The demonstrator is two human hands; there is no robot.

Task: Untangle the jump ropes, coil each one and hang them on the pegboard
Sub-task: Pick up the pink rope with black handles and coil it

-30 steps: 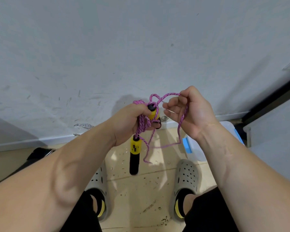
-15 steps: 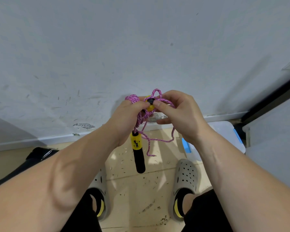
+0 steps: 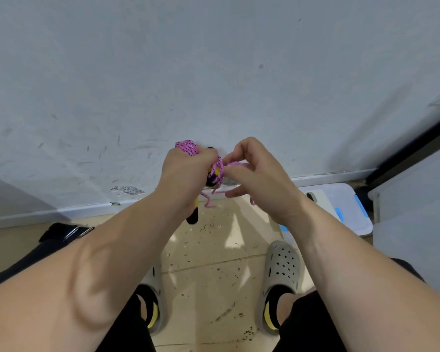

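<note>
With the left hand (image 3: 186, 176) gripping the mostly coiled pink jump rope (image 3: 187, 148), the right hand (image 3: 262, 181) pinched seemingly its last loose strand; hanging was not yet done.

The jump rope (image 3: 188, 148) is bright pink, flecked with small black dashes along its braid. Its handle (image 3: 214, 174) is yellow and black. The wall (image 3: 214, 59) is pale grey-white with faint dark scuffs. The floor tiles (image 3: 208, 262) are beige, sprinkled with dark specks. The clogs (image 3: 283, 262) are light grey, dotted with round holes. The socks (image 3: 271, 304) are black with a yellow stripe. The storage-box lid (image 3: 341, 199) is translucent white with blue clips.
</note>
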